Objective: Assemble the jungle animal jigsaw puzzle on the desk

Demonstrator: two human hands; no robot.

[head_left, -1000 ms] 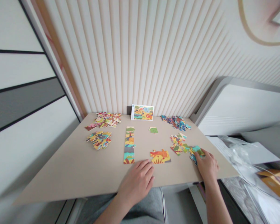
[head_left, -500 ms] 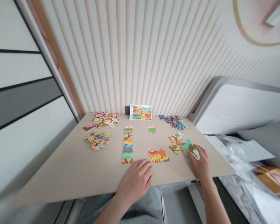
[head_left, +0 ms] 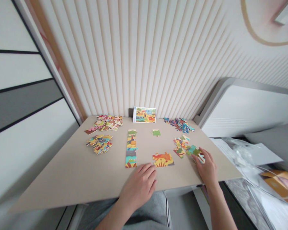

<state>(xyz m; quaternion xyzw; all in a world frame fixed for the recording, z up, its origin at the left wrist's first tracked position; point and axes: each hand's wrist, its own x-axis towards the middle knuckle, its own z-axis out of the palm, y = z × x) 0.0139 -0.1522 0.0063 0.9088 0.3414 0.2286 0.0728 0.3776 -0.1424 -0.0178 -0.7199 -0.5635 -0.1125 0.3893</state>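
Observation:
My right hand (head_left: 207, 164) is closed around a few jigsaw puzzle pieces (head_left: 201, 157) at the table's right side. Its fingertips are by a small pile of puzzle pieces (head_left: 181, 146). My left hand (head_left: 144, 180) lies flat on the table near the front edge, fingers stretched out, holding nothing. Just beyond it stands a joined vertical strip of puzzle pieces (head_left: 131, 148) with a tree and a crocodile. Right of that hand lies a joined orange-and-yellow section (head_left: 163, 159). A single green piece (head_left: 156, 132) rests farther back.
A picture card (head_left: 144, 115) leans upright against the ribbed wall. Piles of pieces lie at the back left (head_left: 108, 122), the left (head_left: 100, 143) and the back right (head_left: 180, 124). Beside the table's right edge are papers and a clear plastic bag (head_left: 242, 155).
The pieces in my right hand have shifted and turned slightly between the fingers. My left hand and the joined sections stay in place.

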